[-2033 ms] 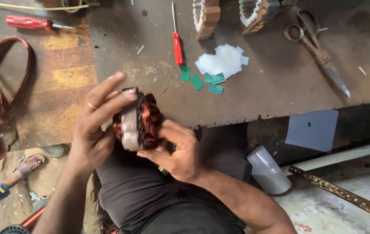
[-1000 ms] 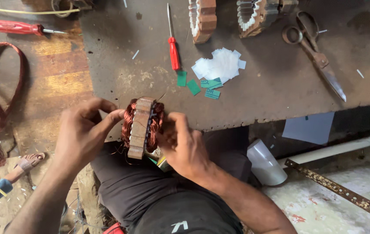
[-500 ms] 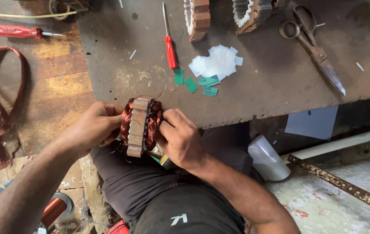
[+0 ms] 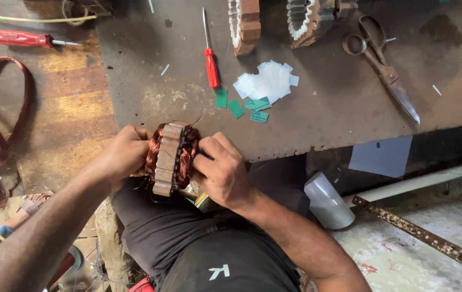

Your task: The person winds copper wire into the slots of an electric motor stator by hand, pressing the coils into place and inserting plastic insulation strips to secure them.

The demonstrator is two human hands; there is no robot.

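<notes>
In the lower middle of the frame, the left hand (image 4: 124, 157) and the right hand (image 4: 224, 172) clamp a copper-wound stator (image 4: 170, 157) from both sides, over the lap. Above it on the workbench (image 4: 317, 119) lie green paper pieces (image 4: 244, 105), a red screwdriver (image 4: 210, 59) and, upper right, scissors (image 4: 385, 70).
</notes>
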